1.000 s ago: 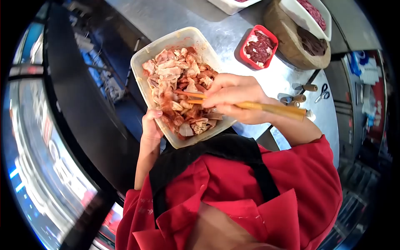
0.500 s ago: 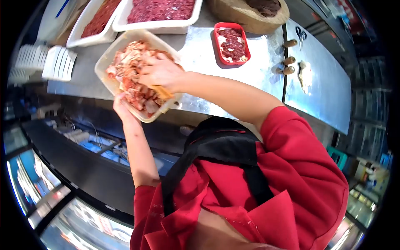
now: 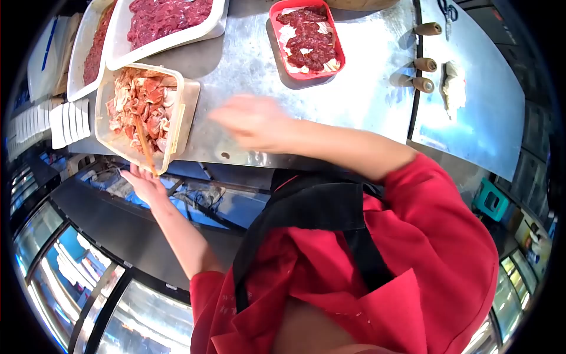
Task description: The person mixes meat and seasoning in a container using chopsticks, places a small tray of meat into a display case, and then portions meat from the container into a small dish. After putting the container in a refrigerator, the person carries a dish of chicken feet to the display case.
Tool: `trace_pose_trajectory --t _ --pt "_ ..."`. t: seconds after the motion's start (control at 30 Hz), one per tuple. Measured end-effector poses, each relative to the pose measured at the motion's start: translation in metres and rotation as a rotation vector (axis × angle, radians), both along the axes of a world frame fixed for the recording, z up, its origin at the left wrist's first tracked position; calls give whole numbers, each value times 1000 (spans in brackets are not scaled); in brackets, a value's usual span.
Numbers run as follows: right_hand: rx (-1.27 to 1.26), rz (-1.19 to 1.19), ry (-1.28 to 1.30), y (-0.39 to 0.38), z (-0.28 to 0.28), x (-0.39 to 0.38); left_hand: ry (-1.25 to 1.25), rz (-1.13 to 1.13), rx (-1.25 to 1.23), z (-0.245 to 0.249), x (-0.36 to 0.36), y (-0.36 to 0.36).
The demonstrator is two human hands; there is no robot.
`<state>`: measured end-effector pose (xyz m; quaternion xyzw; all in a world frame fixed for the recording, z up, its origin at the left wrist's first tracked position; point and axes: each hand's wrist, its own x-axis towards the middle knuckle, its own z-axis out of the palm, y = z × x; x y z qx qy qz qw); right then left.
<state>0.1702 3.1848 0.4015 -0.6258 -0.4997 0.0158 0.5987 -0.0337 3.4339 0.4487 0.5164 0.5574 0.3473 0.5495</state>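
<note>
Chopsticks point(image 3: 142, 143) in the meat, right hand well apart

Over now to the left part of the tabletop point(image 3: 354, 76), right at the near edge: a pale container point(image 3: 187, 109) of cut meat point(image 3: 127, 97), with the chopsticks slanting out across its near rim. Left hand point(image 3: 146, 184) just below that rim, palm up, fingers spread, close to the chopstick ends; contact with either, hard to tell. And the right hand point(image 3: 250, 121), a blur over bare metal near the near edge! Nothing visible in its grasp; exact set of the fingers, impossible to tell.

As for progress: plenty of red coating already on the meat, with paler pieces among it, so by judgement well on but not even throughout. Depth of the coating below the top layer, hidden from view.

Beyond the container, a big white tray point(image 3: 218, 23) of red meat, and a second white tray point(image 3: 75, 88) to its left. Farther right, a red tub point(image 3: 340, 56) of dark meat and pale pieces. Near the right edge, three wooden handles point(image 3: 425, 64), a pair of scissors point(image 3: 450, 13) and something white and crumpled point(image 3: 454, 91).
</note>
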Motion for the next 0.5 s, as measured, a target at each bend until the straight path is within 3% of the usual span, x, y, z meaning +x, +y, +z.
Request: trace_pose_trajectory --t 0.03,0.07,0.17,0.23,0.3,0.37,0.43,0.5 --pt "-68 -83 51 -42 -18 19 81 133 -12 -7 -2 -25" --pt "-38 -207 150 -75 -42 39 -18 91 -48 -31 -25 -37" --pt "-466 -590 542 -155 -64 106 207 84 -107 -78 -1 -152" --pt "-613 -646 494 -176 -82 142 328 1 -169 -90 59 -229" --pt "-591 -572 536 -182 -100 156 237 -240 -163 -99 100 -260" --pt "-594 -333 996 -182 -85 164 298 -463 -134 -90 152 -280" --pt "-506 -281 1020 -188 -85 153 282 -625 -116 -75 183 -293" --pt "-455 -224 1119 -201 -76 129 243 -634 -155 -69 185 -302"
